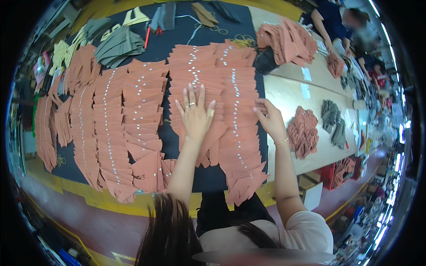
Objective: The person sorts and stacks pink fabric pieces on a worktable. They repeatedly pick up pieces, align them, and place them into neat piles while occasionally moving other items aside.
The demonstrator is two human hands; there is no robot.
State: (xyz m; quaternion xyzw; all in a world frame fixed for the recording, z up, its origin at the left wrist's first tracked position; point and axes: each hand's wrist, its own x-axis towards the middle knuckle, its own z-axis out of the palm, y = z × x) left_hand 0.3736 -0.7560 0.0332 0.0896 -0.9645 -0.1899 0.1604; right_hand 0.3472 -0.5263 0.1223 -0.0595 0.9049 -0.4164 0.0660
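Head | dark table (208, 177), workshop | left hand (195, 116) fingers spread flat | right hand (270, 119) pinching fabric pieces (237, 128)

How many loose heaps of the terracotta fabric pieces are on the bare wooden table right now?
3: one heap at the far end beside the dark mat, a small heap under a co-worker's hands, one heap nearest the right hand. Others may be hidden beyond the edge.

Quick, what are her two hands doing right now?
Left hand: open, flat on the orange fabric pieces.
Right hand: fingers curled, pinching an orange piece's edge.
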